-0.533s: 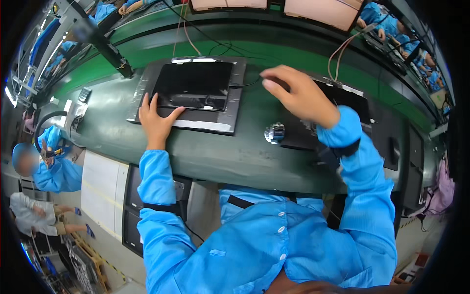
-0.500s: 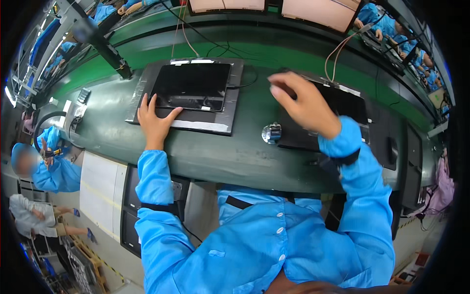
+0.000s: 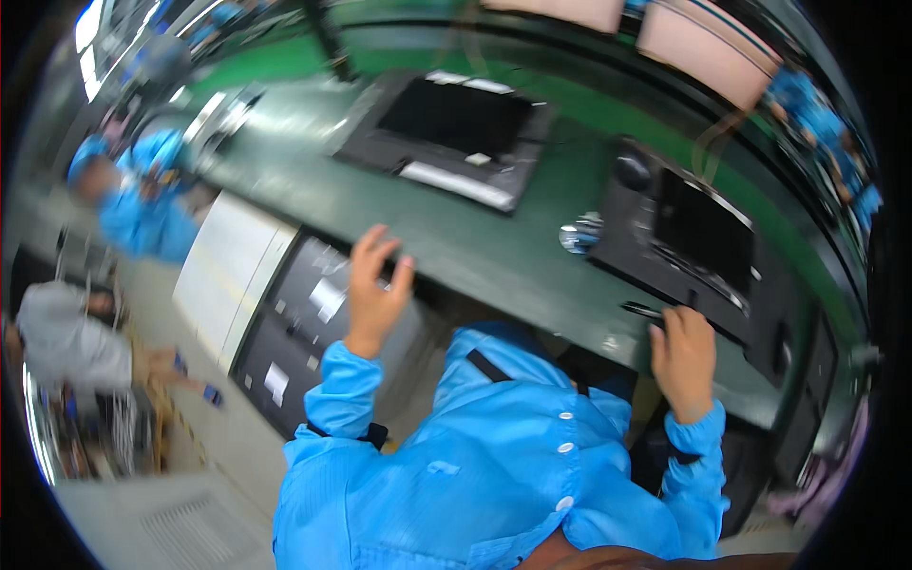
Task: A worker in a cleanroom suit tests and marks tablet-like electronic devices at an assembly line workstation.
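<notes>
My left hand hangs over the front edge of the green bench with its fingers apart and nothing in it. A black-screened panel lies on a dark padded board beyond it. My right hand is palm down at the bench's front right, fingers stretched and slightly apart. Just beside its fingertips lies a slim black pen-like tool; blur hides whether they touch. A second dark panel rests on another black board. On that board's far end sits a rounded black object.
A small clear-and-silver round item stands left of the right board. A black mouse lies at the far right. Below the bench at left are a dark tray and a white board. Co-workers in blue sit nearby.
My left hand has left the left board and drawn back toward me. My right hand has moved from above the right board down to the bench's front edge. The whole view has turned.
</notes>
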`<action>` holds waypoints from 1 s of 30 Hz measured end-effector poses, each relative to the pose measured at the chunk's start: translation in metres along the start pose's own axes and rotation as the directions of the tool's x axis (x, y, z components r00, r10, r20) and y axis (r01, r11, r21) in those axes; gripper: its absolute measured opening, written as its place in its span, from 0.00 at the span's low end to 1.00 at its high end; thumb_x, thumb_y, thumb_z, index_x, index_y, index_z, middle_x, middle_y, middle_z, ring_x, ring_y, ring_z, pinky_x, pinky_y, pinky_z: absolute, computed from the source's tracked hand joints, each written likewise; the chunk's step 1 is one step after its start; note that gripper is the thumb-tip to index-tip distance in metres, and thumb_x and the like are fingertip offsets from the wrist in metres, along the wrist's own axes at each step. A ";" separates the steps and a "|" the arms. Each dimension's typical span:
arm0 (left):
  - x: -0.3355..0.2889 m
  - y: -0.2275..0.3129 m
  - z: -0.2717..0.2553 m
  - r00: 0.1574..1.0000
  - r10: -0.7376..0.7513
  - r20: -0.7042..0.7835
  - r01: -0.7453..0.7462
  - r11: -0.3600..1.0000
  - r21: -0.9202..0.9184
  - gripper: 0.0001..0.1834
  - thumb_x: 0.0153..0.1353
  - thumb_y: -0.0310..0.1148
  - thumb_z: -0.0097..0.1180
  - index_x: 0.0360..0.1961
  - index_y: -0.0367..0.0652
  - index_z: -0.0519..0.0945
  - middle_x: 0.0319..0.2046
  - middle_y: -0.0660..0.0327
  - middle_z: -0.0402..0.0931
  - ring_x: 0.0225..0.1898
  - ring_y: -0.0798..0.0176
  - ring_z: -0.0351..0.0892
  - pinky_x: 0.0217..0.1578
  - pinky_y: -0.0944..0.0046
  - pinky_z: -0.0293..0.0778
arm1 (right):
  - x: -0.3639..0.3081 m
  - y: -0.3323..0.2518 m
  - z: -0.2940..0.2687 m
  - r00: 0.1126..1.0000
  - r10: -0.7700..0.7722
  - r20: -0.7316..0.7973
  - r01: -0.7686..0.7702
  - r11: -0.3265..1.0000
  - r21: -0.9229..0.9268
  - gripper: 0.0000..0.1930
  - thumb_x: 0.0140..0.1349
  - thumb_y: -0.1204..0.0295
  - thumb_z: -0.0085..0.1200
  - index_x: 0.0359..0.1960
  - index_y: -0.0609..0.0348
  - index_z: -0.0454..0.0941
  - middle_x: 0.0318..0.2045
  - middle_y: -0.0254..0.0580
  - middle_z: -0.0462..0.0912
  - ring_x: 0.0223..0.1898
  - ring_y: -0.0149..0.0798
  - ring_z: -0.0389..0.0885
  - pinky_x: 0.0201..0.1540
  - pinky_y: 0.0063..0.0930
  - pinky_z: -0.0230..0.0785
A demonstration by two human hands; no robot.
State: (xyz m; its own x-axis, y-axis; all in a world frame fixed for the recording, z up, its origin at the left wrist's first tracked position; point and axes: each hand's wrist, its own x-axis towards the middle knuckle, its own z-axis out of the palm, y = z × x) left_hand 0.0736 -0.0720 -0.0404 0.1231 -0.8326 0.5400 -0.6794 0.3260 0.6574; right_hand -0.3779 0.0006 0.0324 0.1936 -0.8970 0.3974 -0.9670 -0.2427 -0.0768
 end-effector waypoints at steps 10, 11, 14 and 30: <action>-0.141 -0.012 -0.069 0.990 -0.062 0.130 0.016 0.946 0.325 0.17 0.55 0.29 0.71 0.46 0.38 0.85 0.57 0.51 0.80 0.63 0.43 0.77 0.66 0.42 0.71 | 0.016 0.025 0.007 0.974 -0.159 0.159 0.144 0.984 0.101 0.09 0.61 0.77 0.65 0.42 0.64 0.82 0.34 0.47 0.79 0.35 0.48 0.79 0.39 0.39 0.71; -0.147 -0.017 -0.079 0.974 -0.066 0.218 -0.013 0.940 0.342 0.17 0.56 0.29 0.70 0.47 0.38 0.85 0.57 0.51 0.80 0.64 0.43 0.77 0.67 0.41 0.70 | 0.021 0.020 0.003 0.969 -0.106 0.222 0.072 0.985 0.158 0.08 0.60 0.78 0.66 0.40 0.63 0.81 0.30 0.45 0.78 0.29 0.44 0.79 0.32 0.36 0.70; -0.160 -0.038 -0.117 0.978 -0.172 0.114 0.111 0.905 0.411 0.21 0.58 0.35 0.71 0.52 0.40 0.83 0.59 0.50 0.78 0.64 0.41 0.75 0.70 0.36 0.62 | 0.023 -0.025 0.006 0.980 -0.023 0.199 -0.107 0.782 0.614 0.09 0.60 0.80 0.65 0.33 0.62 0.74 0.23 0.35 0.71 0.22 0.22 0.68 0.23 0.24 0.59; -0.267 -0.080 -0.222 0.740 -0.528 -0.417 0.666 0.664 0.340 0.52 0.44 0.45 0.85 0.66 0.38 0.68 0.70 0.45 0.65 0.76 0.41 0.59 0.74 0.46 0.60 | 0.060 -0.449 0.174 0.442 -0.811 0.383 -0.351 0.236 0.906 0.12 0.74 0.69 0.55 0.49 0.65 0.84 0.34 0.41 0.88 0.37 0.29 0.84 0.41 0.27 0.77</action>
State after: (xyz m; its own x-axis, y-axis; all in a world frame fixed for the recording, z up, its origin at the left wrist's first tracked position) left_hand 0.2554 0.2240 -0.1208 0.7516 -0.6012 0.2712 -0.6150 -0.4903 0.6176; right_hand 0.0972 -0.0086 -0.0684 0.9335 -0.3407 -0.1121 -0.1467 -0.0776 -0.9861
